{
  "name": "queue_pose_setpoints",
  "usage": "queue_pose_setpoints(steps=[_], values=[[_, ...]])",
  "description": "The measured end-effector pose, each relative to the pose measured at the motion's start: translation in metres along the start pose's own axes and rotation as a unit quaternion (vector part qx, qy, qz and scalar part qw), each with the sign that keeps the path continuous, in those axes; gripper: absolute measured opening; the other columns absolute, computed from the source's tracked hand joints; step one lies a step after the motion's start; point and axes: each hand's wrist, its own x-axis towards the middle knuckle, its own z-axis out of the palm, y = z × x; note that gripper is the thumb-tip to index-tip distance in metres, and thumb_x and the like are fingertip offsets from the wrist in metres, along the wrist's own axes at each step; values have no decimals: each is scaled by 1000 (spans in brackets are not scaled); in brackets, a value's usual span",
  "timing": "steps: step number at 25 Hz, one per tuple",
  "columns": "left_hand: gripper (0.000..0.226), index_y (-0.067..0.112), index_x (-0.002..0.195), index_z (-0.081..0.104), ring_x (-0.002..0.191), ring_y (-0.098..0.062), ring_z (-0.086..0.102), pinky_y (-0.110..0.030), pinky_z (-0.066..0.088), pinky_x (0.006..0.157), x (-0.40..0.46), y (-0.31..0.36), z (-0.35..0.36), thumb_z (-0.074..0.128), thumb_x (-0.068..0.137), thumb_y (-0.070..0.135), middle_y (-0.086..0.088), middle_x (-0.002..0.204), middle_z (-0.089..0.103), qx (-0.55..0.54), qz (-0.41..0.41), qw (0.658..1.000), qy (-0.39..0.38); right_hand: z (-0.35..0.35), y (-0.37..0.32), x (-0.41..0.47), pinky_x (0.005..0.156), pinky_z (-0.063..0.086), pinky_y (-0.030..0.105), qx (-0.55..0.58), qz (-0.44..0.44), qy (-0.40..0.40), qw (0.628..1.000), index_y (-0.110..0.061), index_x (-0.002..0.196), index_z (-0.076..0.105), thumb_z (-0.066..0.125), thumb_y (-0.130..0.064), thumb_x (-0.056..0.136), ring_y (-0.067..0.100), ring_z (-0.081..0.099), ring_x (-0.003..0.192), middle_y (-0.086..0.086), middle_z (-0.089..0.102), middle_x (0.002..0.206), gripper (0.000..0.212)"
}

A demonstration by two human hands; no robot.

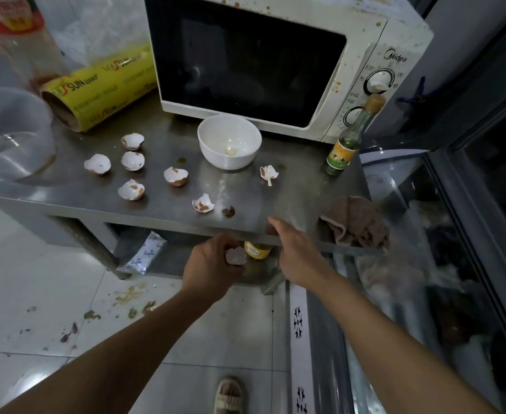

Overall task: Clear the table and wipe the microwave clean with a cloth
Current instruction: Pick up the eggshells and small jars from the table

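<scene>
Eggshells litter a steel bench (290,198) in front of a stained white microwave (275,55), which stands at the far edge, at 12 o'clock, its door closed and brown spatter on its top and control panel. A white bowl (229,141) sits just before the microwave door with a little residue in its bottom. Four shell halves (132,160) cluster at 10 o'clock of the bowl, another (176,176) lies at 8 o'clock, one (269,174) at 4 o'clock, and one (203,203) near the front edge beside a small brown fragment (228,211). At the bench's front right corner, 3 o'clock of the hands, a brown cloth (356,222) lies crumpled and partly overhanging the edge. The person's left hand (212,268), held just below the front edge, has its grip curled round a broken eggshell (236,256). The right hand (293,249) reaches over the front edge with fingers extended and nothing in its grip, its fingertips at the bench surface. A green-labelled bottle (348,141) stands at the microwave's right front corner. A yellow roll of cling wrap (99,88) lies at the microwave's left. Splashes stain the tiled floor (66,294) below.
</scene>
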Motion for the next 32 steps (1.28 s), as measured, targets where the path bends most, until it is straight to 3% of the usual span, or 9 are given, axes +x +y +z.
queue_pose_setpoints(steps=[2, 6, 11, 17, 22, 26, 29, 32], values=[[32, 17, 100, 61, 87, -15, 63, -35, 57, 78, 2, -6, 10, 77, 72, 21, 2, 97, 67, -4, -9, 1000, -3, -7, 3, 0, 109, 31, 33, 51, 51, 34, 997, -16, 146, 26, 41, 8, 87, 26, 40, 132, 10, 41, 144, 65], [34, 18, 106, 61, 86, -11, 62, -27, 55, 77, 6, -13, 37, 76, 75, 23, 2, 99, 68, -11, -28, 999, 25, -6, 7, -1, 109, 33, 36, 27, 99, 36, 994, -18, 148, 19, 44, 4, 90, 26, 39, 131, 11, 38, 145, 68], [36, 14, 103, 62, 80, -12, 61, -24, 53, 70, 8, -10, 65, 77, 73, 27, 0, 95, 69, -26, -52, 995, 78, 18, -2, -11, 109, 28, 27, 2, 20, 61, 998, -12, 147, 20, 43, 9, 87, 21, 35, 134, 8, 37, 146, 68], [31, 14, 92, 63, 82, -16, 64, -27, 49, 67, 20, -3, 85, 80, 67, 21, -2, 89, 71, -113, -107, 975, 160, 27, -2, -21, 104, 35, 33, 43, -19, 59, 997, -19, 144, 25, 36, 10, 84, 24, 43, 127, 7, 46, 140, 68], [29, 12, 92, 63, 81, -19, 66, -30, 52, 69, 19, 4, 89, 77, 69, 24, -3, 85, 71, -110, -111, 969, 191, 33, -4, -30, 102, 17, 9, 75, -49, 32, 995, -22, 145, 23, 33, 13, 84, 9, 31, 137, -12, 37, 148, 71], [34, 12, 95, 63, 85, -19, 65, -33, 54, 73, 18, 3, 88, 80, 69, 25, -3, 91, 70, -107, -107, 970, 193, 24, 3, -15, 108, 27, 23, 72, -11, 114, 991, -16, 143, 25, 38, 13, 84, 18, 37, 135, -1, 40, 147, 67], [36, 13, 97, 62, 88, -18, 64, -32, 54, 74, 17, 2, 91, 80, 69, 25, -3, 95, 70, -95, -104, 970, 196, 23, 6, -2, 101, 36, 33, -8, 26, 111, 993, -14, 143, 25, 44, 7, 87, 26, 43, 127, 9, 44, 140, 63], [35, 13, 96, 62, 87, -17, 64, -28, 51, 71, 17, 3, 88, 80, 68, 23, -3, 95, 70, -97, -107, 969, 201, 26, 2, -8, 93, 38, 35, -16, -3, 90, 996, -15, 136, 32, 44, 6, 86, 27, 49, 118, 8, 50, 132, 55]])
